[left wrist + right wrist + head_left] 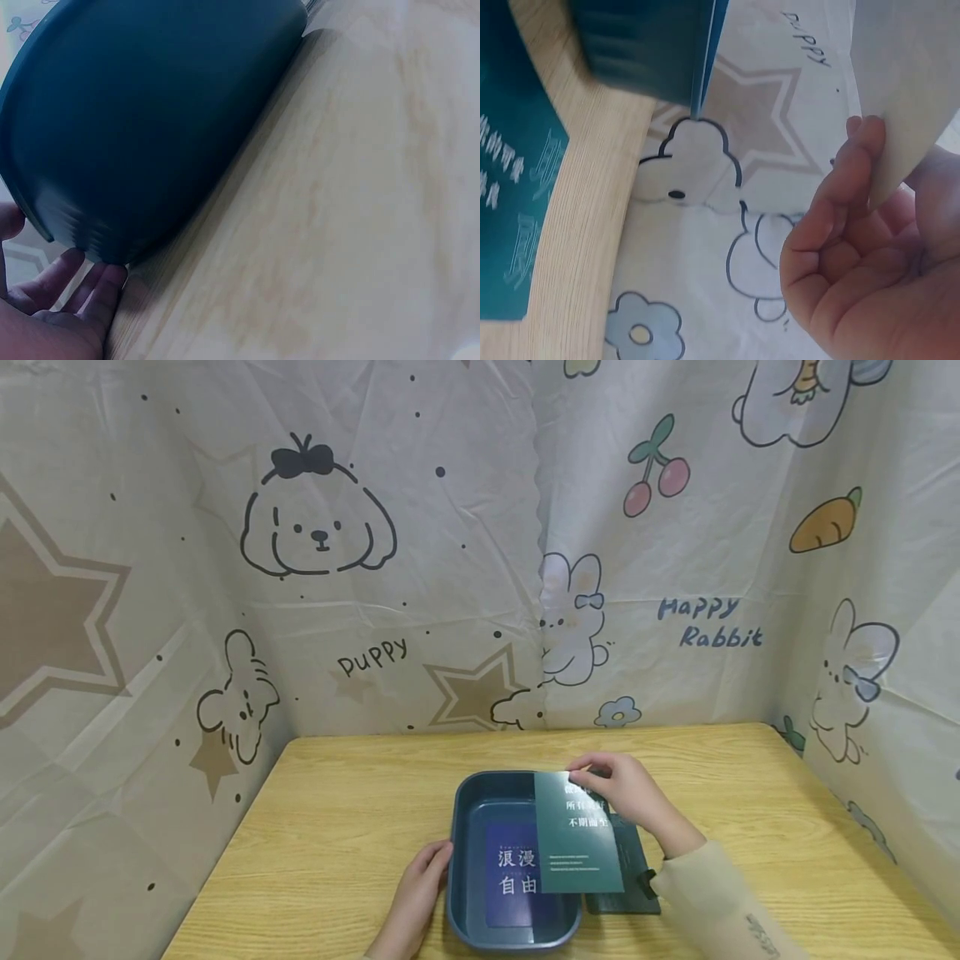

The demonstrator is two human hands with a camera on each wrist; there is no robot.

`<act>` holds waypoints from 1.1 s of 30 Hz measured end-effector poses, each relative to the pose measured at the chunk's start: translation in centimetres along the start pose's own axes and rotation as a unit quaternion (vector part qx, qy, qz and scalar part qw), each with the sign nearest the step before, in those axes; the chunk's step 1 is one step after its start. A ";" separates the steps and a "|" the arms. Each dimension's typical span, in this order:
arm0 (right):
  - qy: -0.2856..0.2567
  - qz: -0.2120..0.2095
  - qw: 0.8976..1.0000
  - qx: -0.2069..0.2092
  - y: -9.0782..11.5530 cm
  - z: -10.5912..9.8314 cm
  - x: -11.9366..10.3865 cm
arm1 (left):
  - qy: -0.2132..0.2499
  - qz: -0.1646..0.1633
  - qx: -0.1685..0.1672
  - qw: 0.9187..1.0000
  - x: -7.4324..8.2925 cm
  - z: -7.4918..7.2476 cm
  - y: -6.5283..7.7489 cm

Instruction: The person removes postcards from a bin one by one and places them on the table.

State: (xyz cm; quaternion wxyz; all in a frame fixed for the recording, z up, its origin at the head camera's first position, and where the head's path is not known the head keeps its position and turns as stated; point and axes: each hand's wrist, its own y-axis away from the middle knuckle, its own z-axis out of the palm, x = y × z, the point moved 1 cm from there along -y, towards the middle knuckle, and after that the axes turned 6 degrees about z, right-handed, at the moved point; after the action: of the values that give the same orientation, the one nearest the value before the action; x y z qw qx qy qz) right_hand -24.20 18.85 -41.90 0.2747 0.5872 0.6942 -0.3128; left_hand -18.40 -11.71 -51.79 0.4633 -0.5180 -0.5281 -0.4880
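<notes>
A dark blue rectangular tray stands on the table, with a purple-blue card bearing white Chinese characters lying inside. My left hand holds the tray's left side; in the left wrist view the thumb is at the rim and the fingertips rest against the lower outer wall. My right hand pinches the top right corner of a green card printed with white characters. The card hangs over the tray's right side and partly hides it. In the right wrist view the card's pale back shows between thumb and fingers.
Right of the tray, partly under the held card and right arm, a dark green card lies on the wooden table. A patterned cloth hangs around the table's back and sides.
</notes>
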 end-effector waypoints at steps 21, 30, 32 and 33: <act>0.002 0.020 1.000 -0.014 1.2 -2.6 4.9 | 0.003 0.004 0.002 1.000 -0.2 0.0 -0.2; 0.019 0.046 0.998 -0.028 1.3 -1.9 6.5 | 0.002 0.004 0.001 1.000 -0.3 0.0 -0.1; 0.027 0.045 0.998 -0.029 1.2 -1.6 6.8 | 0.002 0.004 0.001 1.000 -0.3 0.0 -0.1; 0.032 0.042 0.998 -0.029 1.1 -1.4 6.9 | 0.002 0.004 0.000 1.000 -0.3 0.0 -0.1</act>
State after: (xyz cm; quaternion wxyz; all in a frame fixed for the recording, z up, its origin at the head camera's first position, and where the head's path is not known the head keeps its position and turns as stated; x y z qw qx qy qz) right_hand -24.25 24.51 -46.31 0.2821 0.6173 0.6860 -0.2620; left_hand -18.50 -11.74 -52.08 0.4664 -0.5187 -0.5253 -0.4873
